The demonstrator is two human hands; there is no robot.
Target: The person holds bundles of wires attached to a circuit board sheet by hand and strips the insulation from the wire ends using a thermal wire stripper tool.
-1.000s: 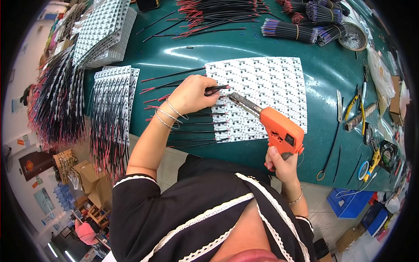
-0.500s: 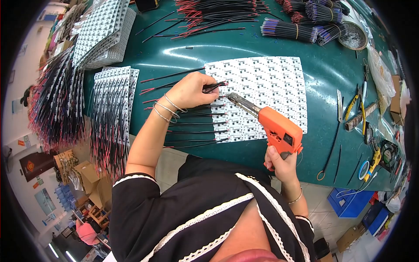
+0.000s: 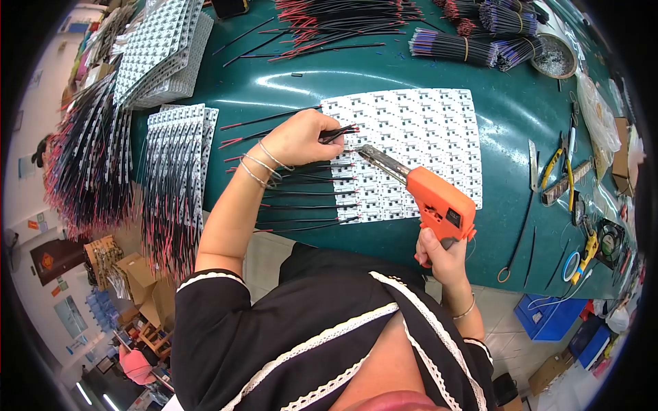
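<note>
Orange plastic marks the soldering gun (image 3: 442,200) that we see in the right hand (image 3: 442,253), its fingers wrapped around the handle and its thumb lying along the back; the metal barrel slants up and leftward over the white circuit sheet (image 3: 425,137), and we cannot tell whether the tip touches the sheet or sits just above it; the left hand (image 3: 301,140) is nearly closed, thumb and fingers pinched on a few black wires (image 3: 339,133) whose red-tipped ends reach over the left part of the sheet, near the gun's tip; the sheet lies flat on the green surface (image 3: 507,171), in front of the person, with a row of red-ended leads (image 3: 312,194) sticking out past its left edge, some of them partly covered by the left hand and wrist; to the left we find wired panels (image 3: 175,157) with their leads hanging down, and behind them a stack of white sheets (image 3: 161,48); along the far side we see a pile of loose wires (image 3: 343,27), banded wire bundles (image 3: 452,48) and a round dish (image 3: 554,58); to the right lie yellow-handled pliers (image 3: 550,170), well apart from both hands.
</note>
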